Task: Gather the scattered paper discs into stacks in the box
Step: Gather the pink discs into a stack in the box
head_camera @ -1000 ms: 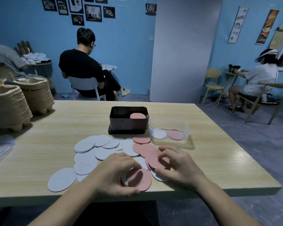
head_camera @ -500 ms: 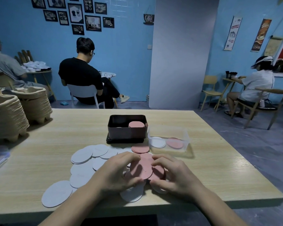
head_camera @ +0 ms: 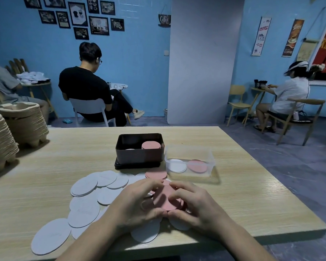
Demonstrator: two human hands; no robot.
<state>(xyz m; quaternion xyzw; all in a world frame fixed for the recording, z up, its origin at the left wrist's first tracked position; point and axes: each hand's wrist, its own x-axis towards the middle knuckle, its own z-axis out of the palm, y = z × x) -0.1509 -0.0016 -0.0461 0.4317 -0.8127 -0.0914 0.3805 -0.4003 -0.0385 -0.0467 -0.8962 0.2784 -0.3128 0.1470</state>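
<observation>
My left hand (head_camera: pixel 137 204) and my right hand (head_camera: pixel 196 204) cup a small stack of pink discs (head_camera: pixel 167 199) between curled fingers, just above the table near its front edge. Several white discs (head_camera: pixel 87 185) lie scattered to the left and under my hands. One pink disc (head_camera: pixel 155 174) lies flat in front of the dark box (head_camera: pixel 138 155). That box holds a pink stack (head_camera: pixel 151 145) on its right side and a white disc (head_camera: pixel 129 149) low on its left.
A clear plastic tub (head_camera: pixel 190 157) right of the dark box holds a white disc and a pink disc. Stacks of brown pulp trays (head_camera: pixel 11 129) stand at the table's left edge. People sit at other tables behind, beyond the far edge.
Both hands have drawn the loose pink discs together from the table into one stack held between them. The camera has tilted, so the table sits lower in view.
</observation>
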